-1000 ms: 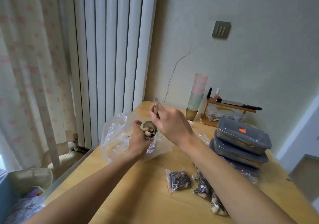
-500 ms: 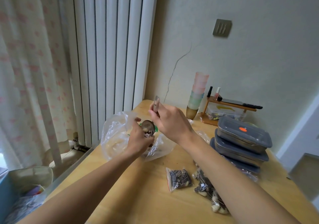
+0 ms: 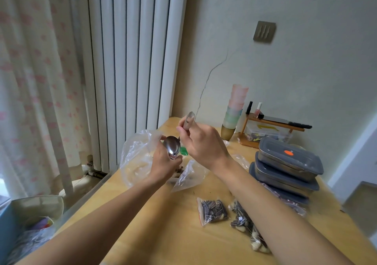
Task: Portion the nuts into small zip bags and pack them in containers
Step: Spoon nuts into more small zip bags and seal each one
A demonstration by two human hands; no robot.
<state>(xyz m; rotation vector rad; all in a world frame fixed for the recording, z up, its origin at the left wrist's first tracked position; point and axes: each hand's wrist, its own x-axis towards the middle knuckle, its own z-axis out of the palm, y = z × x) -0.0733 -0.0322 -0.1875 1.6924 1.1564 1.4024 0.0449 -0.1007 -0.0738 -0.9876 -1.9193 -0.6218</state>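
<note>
Stacking lidded containers (image 3: 289, 158) — contents hidden, seed bag (image 3: 213, 210)

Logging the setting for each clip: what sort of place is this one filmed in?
Most likely a room in a home, not a workshop or shop. A white column radiator stands beside a floral curtain, and the wooden table holds stacked pastel cups, nail polish bottles and lidded food containers.

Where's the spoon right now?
In the head view the spoon is left of centre above the table, its handle in the right hand and its bowl tipped down over the small bag the left hand holds, by the big clear bag.
</note>
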